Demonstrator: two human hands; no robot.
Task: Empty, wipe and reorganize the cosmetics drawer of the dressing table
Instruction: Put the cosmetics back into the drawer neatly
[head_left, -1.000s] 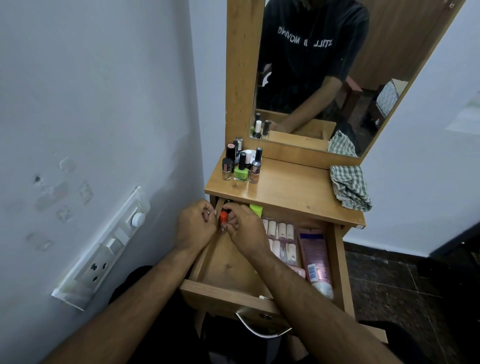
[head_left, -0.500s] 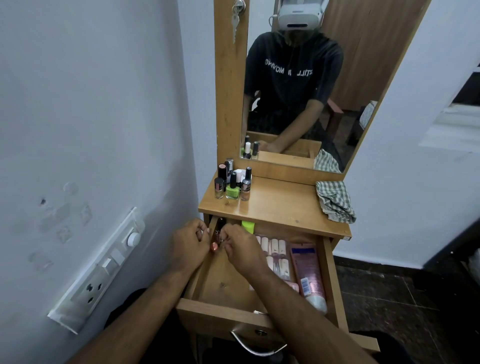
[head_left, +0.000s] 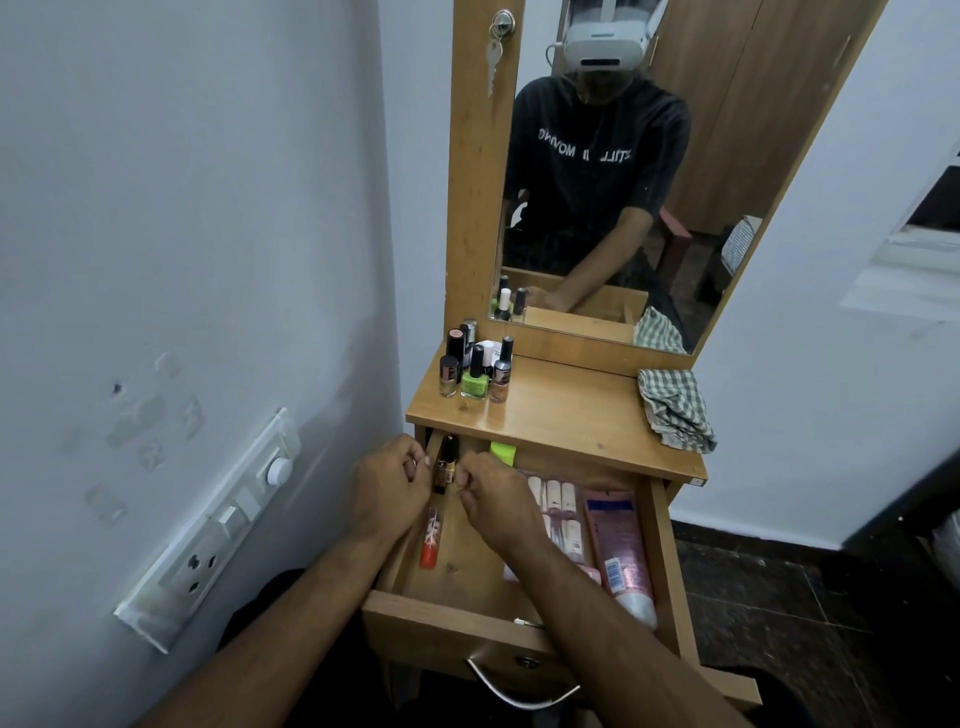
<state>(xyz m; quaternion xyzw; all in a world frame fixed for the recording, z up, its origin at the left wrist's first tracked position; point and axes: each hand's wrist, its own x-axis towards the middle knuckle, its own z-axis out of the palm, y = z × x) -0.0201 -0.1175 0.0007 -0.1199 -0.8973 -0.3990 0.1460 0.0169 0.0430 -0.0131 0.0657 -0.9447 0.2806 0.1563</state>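
Note:
The wooden drawer (head_left: 447, 621) of the dressing table stands pulled out. My left hand (head_left: 387, 488) and my right hand (head_left: 498, 504) meet at its back left corner. Their fingertips pinch a small dark bottle with a black cap (head_left: 445, 463), held upright between them. Below my left hand an orange-capped clear tube (head_left: 429, 540) lies along the drawer's left wall. Further right in the drawer are a row of small white tubes (head_left: 558, 501), a pink tube (head_left: 618, 545) and a green item (head_left: 503, 452) at the back.
Several nail polish bottles (head_left: 475, 371) stand at the tabletop's back left, and a checked cloth (head_left: 675, 410) lies at its right. A mirror (head_left: 597, 182) rises behind, with a key (head_left: 493, 52) hanging on its frame. A switchboard (head_left: 223, 519) is on the left wall. The drawer handle (head_left: 519, 693) is below.
The view has tilted up. The orange-capped tube that was between my fingers now lies in the drawer, and a dark bottle is between my hands instead.

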